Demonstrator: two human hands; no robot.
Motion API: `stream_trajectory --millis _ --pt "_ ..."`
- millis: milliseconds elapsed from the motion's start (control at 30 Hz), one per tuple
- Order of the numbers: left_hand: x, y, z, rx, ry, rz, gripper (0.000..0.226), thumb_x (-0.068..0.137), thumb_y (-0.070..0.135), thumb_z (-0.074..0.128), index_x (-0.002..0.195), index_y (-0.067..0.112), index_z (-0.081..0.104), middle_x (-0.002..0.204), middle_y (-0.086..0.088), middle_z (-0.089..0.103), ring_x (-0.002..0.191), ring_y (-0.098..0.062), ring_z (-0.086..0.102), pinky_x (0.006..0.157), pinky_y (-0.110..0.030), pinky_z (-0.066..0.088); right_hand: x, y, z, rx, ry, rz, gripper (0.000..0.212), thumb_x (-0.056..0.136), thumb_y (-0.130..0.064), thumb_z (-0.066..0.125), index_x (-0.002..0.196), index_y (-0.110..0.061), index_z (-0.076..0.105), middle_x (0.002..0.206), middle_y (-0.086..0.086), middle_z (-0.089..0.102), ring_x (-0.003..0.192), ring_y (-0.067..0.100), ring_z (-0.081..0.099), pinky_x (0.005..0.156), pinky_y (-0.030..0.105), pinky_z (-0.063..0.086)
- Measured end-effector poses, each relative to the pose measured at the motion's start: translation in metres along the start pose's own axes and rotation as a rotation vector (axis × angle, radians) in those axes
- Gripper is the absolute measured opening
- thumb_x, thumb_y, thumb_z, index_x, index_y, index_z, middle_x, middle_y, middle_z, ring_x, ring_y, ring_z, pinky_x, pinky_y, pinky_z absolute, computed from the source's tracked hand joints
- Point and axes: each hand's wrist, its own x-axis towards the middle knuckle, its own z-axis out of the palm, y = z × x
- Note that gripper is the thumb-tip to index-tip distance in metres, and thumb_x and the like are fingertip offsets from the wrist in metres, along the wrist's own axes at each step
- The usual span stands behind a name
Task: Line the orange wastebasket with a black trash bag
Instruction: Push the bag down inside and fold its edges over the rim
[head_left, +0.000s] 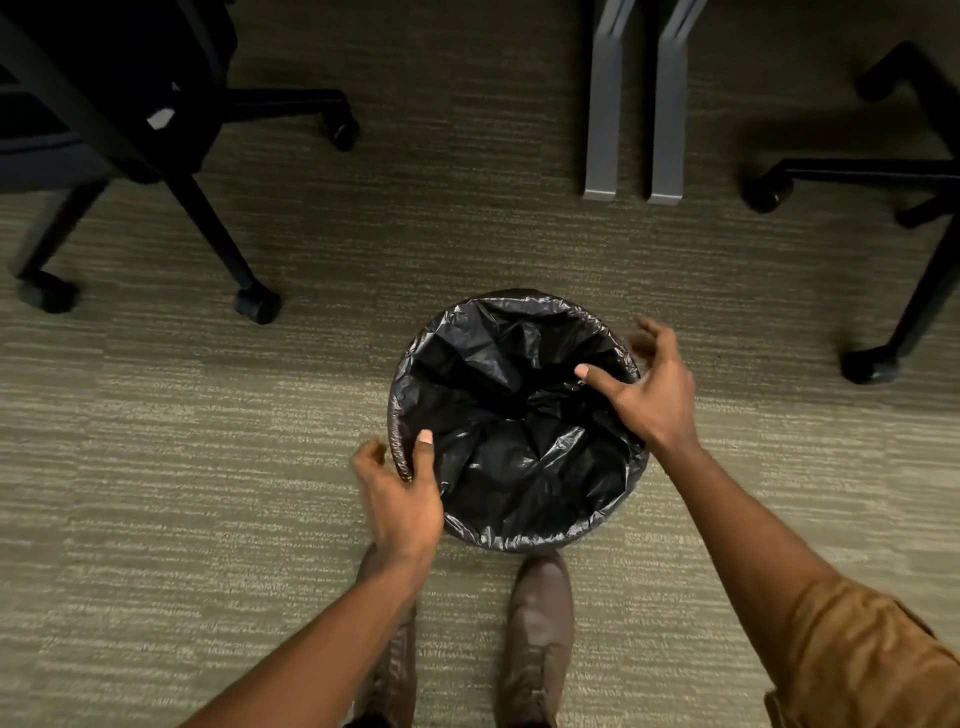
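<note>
The wastebasket stands on the carpet just ahead of my shoes, and its orange wall is hidden. A black trash bag (519, 415) fills it, and the bag's crinkled edge is folded out over the whole rim (524, 538). My left hand (400, 493) straddles the near left rim, thumb inside on the plastic and fingers curled outside, pinching the folded bag edge. My right hand (644, 389) hovers over the right rim with fingers spread. Its thumb points in over the bag and it holds nothing.
Two brown shoes (540, 623) stand right behind the basket. A black office chair with castors (257, 304) is at the far left and another chair base (867, 364) at the right. Two grey desk legs (602, 130) stand behind. Green striped carpet covers the floor.
</note>
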Motion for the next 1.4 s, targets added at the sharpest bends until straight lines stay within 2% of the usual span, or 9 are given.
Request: stream_trajectory --millis 133,233,333,567,700,900,1067,1233,1400 --pt "-0.029 -0.009 0.0 -0.002 0.048 -0.133 0.095 0.073 0.076 0.077 0.138 0.017 0.04 0.13 -0.015 0.056 0.111 -0.035 0.065 0.099 -0.054 0.059 -0.054 0.001 0.005 -0.059 0.29 0.155 0.093 0.081 -0.053 0.088 0.151 -0.011 0.043 0.135 0.012 0.065 0.115 0.028 0.066 0.091 0.042 0.057" --pt "-0.051 -0.012 -0.001 -0.007 -0.015 -0.25 0.089 0.073 0.074 0.082 0.129 0.02 0.04 0.114 -0.009 0.064 0.093 -0.026 0.067 0.079 -0.042 0.058 -0.096 0.002 0.019 0.014 0.315 0.345 0.096 0.081 -0.035 0.093 0.154 -0.007 0.037 0.14 0.018 0.06 0.119 0.035 0.064 0.102 0.055 0.056" --pt "-0.064 -0.012 0.004 -0.051 -0.048 -0.348 0.072 0.082 0.058 0.085 0.125 0.012 0.049 0.096 -0.009 0.077 0.079 -0.024 0.075 0.061 -0.035 0.054 -0.119 0.008 0.033 0.118 0.268 0.456 0.095 0.08 -0.023 0.095 0.153 -0.007 0.037 0.136 0.02 0.065 0.118 0.038 0.068 0.103 0.052 0.056" --pt "-0.05 -0.018 0.024 -0.232 -0.04 -0.477 0.015 0.101 0.005 0.066 0.116 0.009 0.061 0.111 -0.019 0.076 0.102 -0.04 0.074 0.099 -0.058 0.062 -0.115 0.007 0.051 0.205 0.185 0.55 0.063 0.089 0.013 0.069 0.145 -0.001 0.045 0.085 -0.002 0.06 0.08 0.029 0.067 0.071 0.03 0.049" --pt "-0.043 -0.016 0.026 -0.445 -0.079 -0.545 0.022 0.1 -0.01 0.054 0.119 0.0 0.06 0.118 -0.028 0.075 0.101 -0.039 0.074 0.1 -0.061 0.063 -0.104 0.016 0.052 0.271 0.169 0.544 0.061 0.086 0.015 0.063 0.144 0.002 0.051 0.097 0.01 0.07 0.087 0.031 0.072 0.072 0.033 0.059" --pt "-0.047 -0.008 0.018 -0.607 -0.153 -0.588 0.039 0.101 -0.017 0.046 0.133 0.003 0.056 0.114 -0.019 0.073 0.093 -0.027 0.07 0.052 -0.028 0.062 -0.089 0.033 0.055 0.442 0.102 0.646 0.07 0.079 0.016 0.058 0.147 -0.002 0.055 0.097 0.009 0.076 0.074 0.02 0.071 0.062 0.029 0.062" --pt "-0.037 -0.018 0.013 -0.724 -0.242 -0.627 0.042 0.088 -0.018 0.053 0.123 0.001 0.066 0.141 -0.031 0.069 0.133 -0.048 0.065 0.111 -0.062 0.055 -0.089 0.028 0.049 0.618 0.072 0.712 0.064 0.075 0.023 0.055 0.137 0.007 0.057 0.077 0.012 0.066 0.065 0.023 0.064 0.054 0.032 0.059" --pt "-0.023 -0.022 0.004 -0.89 -0.381 -0.628 0.032 0.072 -0.005 0.068 0.101 0.002 0.076 0.139 -0.028 0.069 0.119 -0.042 0.07 0.12 -0.06 0.049 -0.089 0.033 0.053 0.788 0.028 0.772 0.066 0.073 0.023 0.057 0.138 0.012 0.057 0.077 0.013 0.072 0.079 0.035 0.074 0.067 0.042 0.068" --pt "-0.007 -0.019 -0.009 -0.91 -0.433 -0.549 0.057 0.1 0.046 0.069 0.14 0.006 0.07 0.143 -0.021 0.072 0.137 -0.042 0.066 0.123 -0.06 0.044 -0.087 0.031 0.05 0.76 0.021 0.747 0.052 0.073 0.029 0.045 0.113 0.0 0.061 0.081 0.012 0.061 0.078 0.032 0.061 0.08 0.049 0.059"
